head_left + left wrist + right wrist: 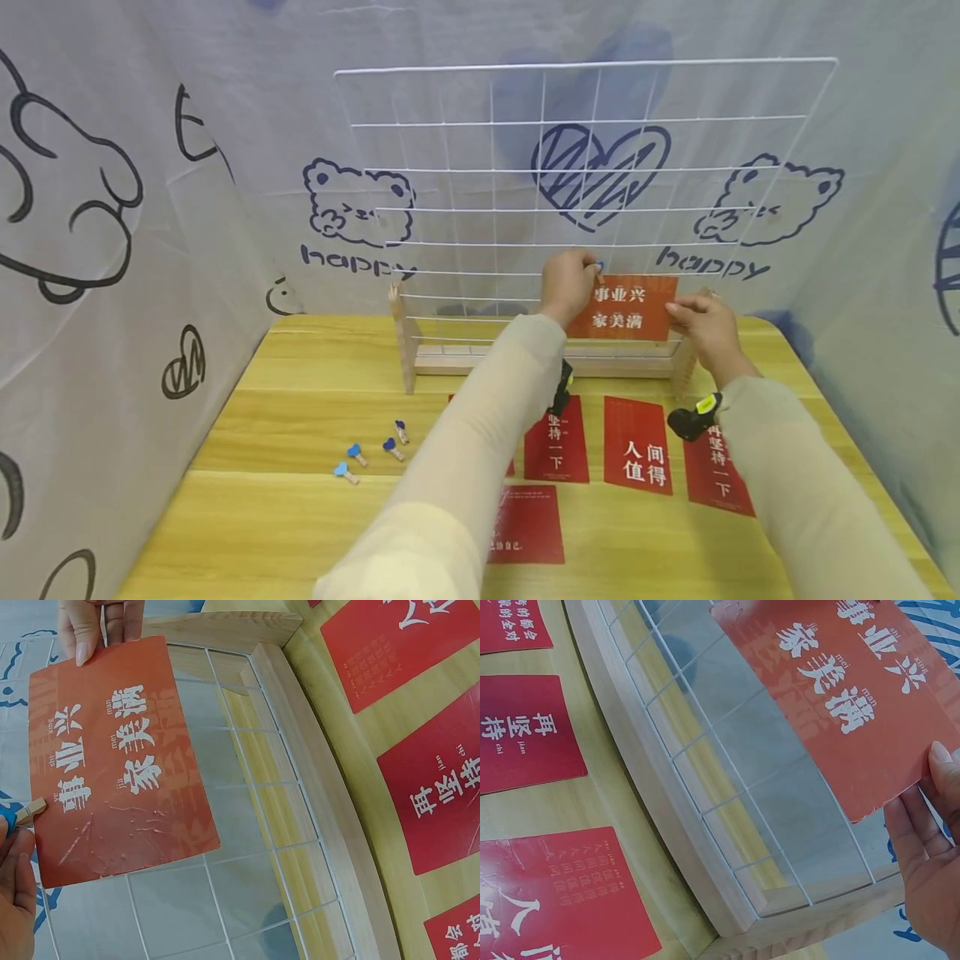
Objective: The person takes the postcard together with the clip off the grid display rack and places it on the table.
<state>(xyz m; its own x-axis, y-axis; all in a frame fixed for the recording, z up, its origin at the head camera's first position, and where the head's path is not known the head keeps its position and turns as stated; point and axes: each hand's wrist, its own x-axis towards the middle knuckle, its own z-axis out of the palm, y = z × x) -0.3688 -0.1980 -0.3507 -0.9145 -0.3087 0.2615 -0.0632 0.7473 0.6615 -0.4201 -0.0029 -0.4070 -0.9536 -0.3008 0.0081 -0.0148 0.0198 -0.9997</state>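
An orange-red card (633,308) with white Chinese characters is held up against the lower part of a white wire grid (491,124). My right hand (708,329) pinches the card's right edge between thumb and fingers. At the card's upper left, my left hand (567,283) pinches a small wooden clothespin (28,812) with a blue decoration. In the left wrist view the clothespin's tip overlaps the card's top edge. Most of the left hand lies outside that view.
The grid stands in a wooden base (450,362) on a wood-grain table (247,533). Several red cards (638,446) lie in front, some partly hidden by my left sleeve. Several clothespins with blue hearts (347,472) lie at the left. A printed cloth (225,50) surrounds the table.
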